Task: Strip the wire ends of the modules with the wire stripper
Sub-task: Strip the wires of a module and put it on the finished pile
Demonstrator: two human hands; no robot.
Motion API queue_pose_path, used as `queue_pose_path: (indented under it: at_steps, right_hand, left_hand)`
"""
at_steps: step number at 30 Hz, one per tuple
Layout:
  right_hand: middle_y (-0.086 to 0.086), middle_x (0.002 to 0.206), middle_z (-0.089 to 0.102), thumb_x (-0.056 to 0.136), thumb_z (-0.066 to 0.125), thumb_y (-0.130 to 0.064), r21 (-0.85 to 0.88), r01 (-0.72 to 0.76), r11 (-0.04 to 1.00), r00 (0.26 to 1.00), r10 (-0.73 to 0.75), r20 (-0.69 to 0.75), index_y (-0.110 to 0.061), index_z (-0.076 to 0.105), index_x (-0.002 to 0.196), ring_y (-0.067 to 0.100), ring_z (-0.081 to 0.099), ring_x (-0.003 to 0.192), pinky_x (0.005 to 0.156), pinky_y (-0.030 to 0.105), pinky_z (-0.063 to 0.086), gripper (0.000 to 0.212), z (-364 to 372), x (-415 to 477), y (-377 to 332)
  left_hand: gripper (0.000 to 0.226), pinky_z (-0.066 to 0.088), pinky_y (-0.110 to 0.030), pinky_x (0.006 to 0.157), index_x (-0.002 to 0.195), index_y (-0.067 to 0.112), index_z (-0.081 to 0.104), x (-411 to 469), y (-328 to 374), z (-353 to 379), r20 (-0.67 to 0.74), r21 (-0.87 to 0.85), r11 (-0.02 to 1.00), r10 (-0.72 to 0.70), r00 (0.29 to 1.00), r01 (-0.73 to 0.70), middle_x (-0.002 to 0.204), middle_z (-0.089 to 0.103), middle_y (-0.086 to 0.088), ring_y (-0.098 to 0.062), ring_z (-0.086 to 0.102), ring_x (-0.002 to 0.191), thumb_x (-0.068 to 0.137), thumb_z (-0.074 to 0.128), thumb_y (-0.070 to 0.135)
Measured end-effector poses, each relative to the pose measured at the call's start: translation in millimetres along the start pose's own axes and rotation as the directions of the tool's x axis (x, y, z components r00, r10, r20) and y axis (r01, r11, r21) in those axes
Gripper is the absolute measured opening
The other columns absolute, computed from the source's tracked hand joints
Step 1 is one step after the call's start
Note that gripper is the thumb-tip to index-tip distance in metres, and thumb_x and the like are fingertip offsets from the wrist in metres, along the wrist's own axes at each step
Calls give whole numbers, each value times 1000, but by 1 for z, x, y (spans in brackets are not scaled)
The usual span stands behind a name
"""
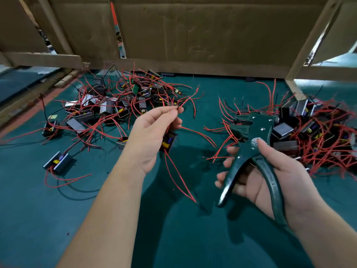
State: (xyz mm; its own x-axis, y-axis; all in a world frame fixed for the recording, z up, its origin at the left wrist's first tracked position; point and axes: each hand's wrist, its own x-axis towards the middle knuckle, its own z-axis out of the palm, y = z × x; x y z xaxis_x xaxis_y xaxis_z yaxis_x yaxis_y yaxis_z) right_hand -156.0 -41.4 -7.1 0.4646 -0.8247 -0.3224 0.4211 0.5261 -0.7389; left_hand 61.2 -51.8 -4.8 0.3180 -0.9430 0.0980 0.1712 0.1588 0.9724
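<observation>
— Two hands busy?
— Yes: left hand (152, 132) pinches a thin, floppy red wire (186, 102) near its tip, and the light module (168, 141) hangs beside the palm; right hand (270, 176) wraps the wire stripper (249, 144), handles spread.
— Room?
— Green surface (58, 200) near gives room; left pile (123, 101) and right pile (313, 132) tangled, cardboard wall (193, 35) far. Pinch close, or it bends.

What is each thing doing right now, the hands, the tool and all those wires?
left hand, pinches a red wire near its end.
right hand, grips the wire stripper by its handles.
wire stripper, held up, handles spread apart.
module, held under the left hand, wires dangling.
left pile, tangled, lying on the green mat.
right pile, tangled, lying on the mat.
</observation>
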Motion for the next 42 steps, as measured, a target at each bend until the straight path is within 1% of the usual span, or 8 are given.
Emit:
queue_pose_path:
  at_steps: [4,8,14,19,26,30,37,42]
  right_hand:
    - [14,88,66,88,44,-47,22,5,1000,998,-7,69,-8,72,104,32,66,85,92,54,46,50,-2,-1,1]
    - [10,94,65,90,42,-48,34,7,999,986,-12,166,-18,65,116,37,65,99,83,59,51,46,-1,-2,4]
    - [15,94,64,72,77,-34,60,57,997,966,-70,250,-15,59,126,36,65,89,77,52,53,59,-1,-2,6]
    - [22,96,65,69,80,-29,47,62,997,958,-73,277,-20,55,131,35,64,89,83,51,52,68,-2,-2,7]
    - [21,88,63,63,84,-22,50,121,991,962,-129,242,-3,61,118,36,65,79,76,50,54,63,4,-3,9]
    - [22,89,63,68,76,-20,29,129,991,965,-132,228,1,60,117,36,64,76,72,49,55,56,4,-4,10]
    - [22,91,67,61,83,-24,93,237,967,946,-252,202,1,59,120,35,67,74,71,47,56,68,9,-8,9]
    - [23,82,65,66,71,-20,47,207,977,963,-212,166,3,57,125,35,66,72,70,46,56,65,9,-9,6]
  left_hand:
    - [25,48,-14,63,81,19,65,0,0,2,11,16,1000,-21,1000,20,59,59,9,-9,62,64,97,48,10]
    - [24,44,-21,64,82,18,61,-2,2,4,34,55,998,-27,999,25,52,48,10,-11,61,59,99,45,14]
    - [16,51,-20,56,93,20,51,-9,-3,9,137,211,977,-5,991,-24,47,57,-1,-22,65,54,102,39,14]
    - [18,48,-13,62,91,24,50,-12,-7,14,98,342,932,89,991,-117,84,68,-6,-13,69,71,101,40,12]
    - [13,43,-21,52,80,24,56,-20,-7,24,221,391,904,94,971,-176,52,60,7,-11,61,53,92,55,18]
    - [9,43,-37,50,79,27,57,-24,-8,29,266,333,925,94,959,-183,52,60,1,-19,55,51,87,55,30]
    - [11,40,-13,49,82,24,58,-30,-10,32,411,352,907,73,909,-232,59,69,2,-2,55,47,91,60,19]
    - [14,46,-15,57,81,23,58,-29,-13,35,352,370,901,91,932,-228,67,71,3,-6,63,57,93,59,17]
